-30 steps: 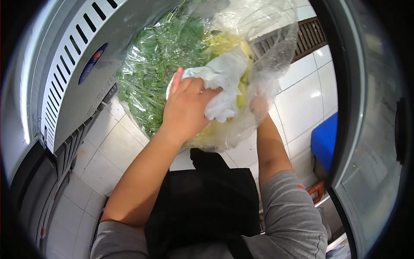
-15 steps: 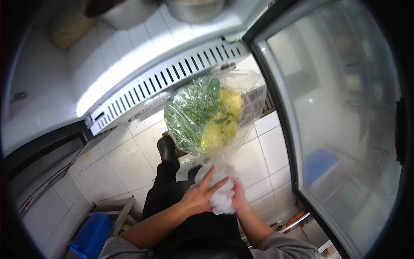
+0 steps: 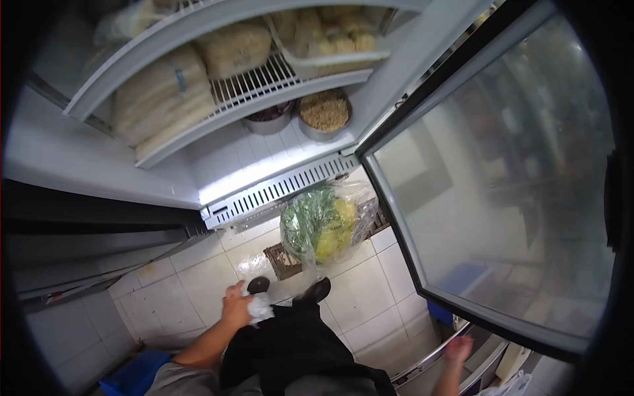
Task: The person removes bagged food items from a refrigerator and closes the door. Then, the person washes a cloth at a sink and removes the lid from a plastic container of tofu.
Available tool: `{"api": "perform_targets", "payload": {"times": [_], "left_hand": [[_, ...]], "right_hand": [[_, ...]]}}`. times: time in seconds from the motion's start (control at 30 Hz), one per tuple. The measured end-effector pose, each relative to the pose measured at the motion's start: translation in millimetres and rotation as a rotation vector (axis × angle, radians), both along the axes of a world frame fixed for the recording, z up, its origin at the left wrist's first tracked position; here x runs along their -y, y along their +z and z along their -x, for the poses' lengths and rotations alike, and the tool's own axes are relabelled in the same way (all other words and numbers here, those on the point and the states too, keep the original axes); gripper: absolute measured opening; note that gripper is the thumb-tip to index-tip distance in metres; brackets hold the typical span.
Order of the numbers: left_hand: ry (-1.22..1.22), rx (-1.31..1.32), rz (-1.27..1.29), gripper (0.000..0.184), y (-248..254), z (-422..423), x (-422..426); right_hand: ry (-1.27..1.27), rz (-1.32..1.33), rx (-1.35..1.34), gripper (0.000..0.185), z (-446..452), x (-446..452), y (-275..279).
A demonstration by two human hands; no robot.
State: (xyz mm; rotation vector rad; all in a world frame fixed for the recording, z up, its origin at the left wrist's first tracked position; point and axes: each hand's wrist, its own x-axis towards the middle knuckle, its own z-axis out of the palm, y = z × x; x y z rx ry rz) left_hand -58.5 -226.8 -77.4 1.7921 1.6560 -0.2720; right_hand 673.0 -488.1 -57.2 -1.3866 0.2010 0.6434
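My left hand (image 3: 238, 306) is closed around a crumpled white plastic bag (image 3: 261, 308), above the floor and beside my dark shoe. Out to the lower right, my right hand (image 3: 457, 348) is held with its fingers curled in, near a drawer-like edge; I see nothing in it. A large clear plastic bag (image 3: 327, 221) sits on the floor against the base of the fridge, apart from both hands. Green leaves (image 3: 307, 221) fill its left side, and yellow-green produce (image 3: 337, 231) its right.
The glass fridge door (image 3: 456, 178) stands open on the right. Inside the fridge are wrapped pale packages (image 3: 162, 99), a white tray (image 3: 330, 63) and two metal pots, one with crumbly food (image 3: 324, 111). A floor grate (image 3: 281, 261) lies by the bag. A blue container (image 3: 135, 373) is lower left.
My hands have parted: the left moved left with the white bag, the right swung far right. The view has tilted up, showing more fridge shelves. The clear bag now appears farther from me.
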Motion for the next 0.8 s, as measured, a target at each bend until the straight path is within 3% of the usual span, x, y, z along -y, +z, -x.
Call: {"api": "perform_targets", "payload": {"times": [0.03, 0.07, 0.1, 0.13, 0.17, 0.2, 0.23, 0.33, 0.47, 0.53, 0.57, 0.67, 0.73, 0.8], "left_hand": [[-0.033, -0.039, -0.092, 0.038, -5, 26, 10], [-0.072, -0.083, -0.126, 0.037, -3, 50, 14], [-0.115, -0.128, -0.161, 0.037, -1, 75, 17], [-0.009, -0.086, 0.011, 0.033, -9, 109, 21], [0.095, -0.043, 0.181, 0.028, -8, 128, 20], [0.058, -0.092, 0.161, 0.032, -4, 144, 25], [0.023, -0.144, 0.132, 0.036, 12, 156, 24], [0.136, -0.238, 0.187, 0.050, 45, 189, 29], [0.078, -0.157, 0.111, 0.064, 81, 213, 17], [0.114, -0.068, -0.048, 0.060, 102, 202, 7], [0.030, -0.090, -0.074, 0.049, 128, 187, -4], [-0.205, 0.210, -0.327, 0.033, 141, 145, -35], [-0.381, 0.355, -0.422, 0.028, 180, 105, -51], [-0.538, 0.678, -0.497, 0.028, 226, 68, -56]], "right_hand": [[0.193, -0.153, 0.221, 0.037, -15, -20, 65], [0.307, -0.345, 0.307, 0.044, 18, -94, 151], [0.569, -0.478, 0.365, 0.044, 21, -116, 200], [0.831, -0.615, 0.414, 0.045, 23, -138, 250], [0.126, -0.369, 0.410, 0.043, 94, -191, 298], [0.368, -0.438, 0.515, 0.040, 73, -188, 295], [0.814, -0.598, 0.406, 0.036, 27, -181, 280], [0.207, -0.458, 0.520, 0.026, 82, -191, 276], [0.089, -0.508, 0.441, 0.031, 153, -174, 274], [0.004, -0.444, 0.489, 0.027, 212, -165, 274], [-0.007, -0.433, 0.503, 0.029, 246, -163, 277], [0.005, -0.409, 0.359, 0.036, 335, -150, 277], [0.009, -0.542, 0.433, 0.036, 356, -144, 217], [-0.251, -0.388, 0.524, 0.035, 429, -160, 216]]}}
